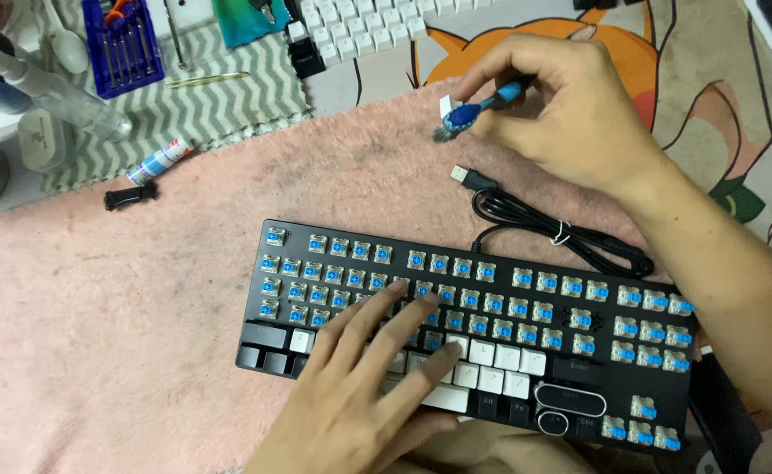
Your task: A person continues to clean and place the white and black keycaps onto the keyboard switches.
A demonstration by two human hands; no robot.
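A black mechanical keyboard (526, 263) lies on a pink towel (114, 307), most keycaps off so its blue switches show; some white and black caps remain along the lower rows. My left hand (360, 386) rests flat on those lower keys with fingers spread, holding nothing. Above the keyboard, my right hand (553, 105) grips a blue toothbrush (478, 107), bristles pointing down against a small white keycap (446, 107) pinched at my fingertips. The keyboard's black cable (544, 224) coils beside its top edge, its plug lying loose.
At the back left, a grey zigzag cloth (228, 88) carries a blue screwdriver case (121, 44), tweezers, a spray bottle (53, 92) and a small tube (160, 161). Loose white keycaps (351, 31) sit at the top centre. A patterned desk mat (719, 105) lies to the right.
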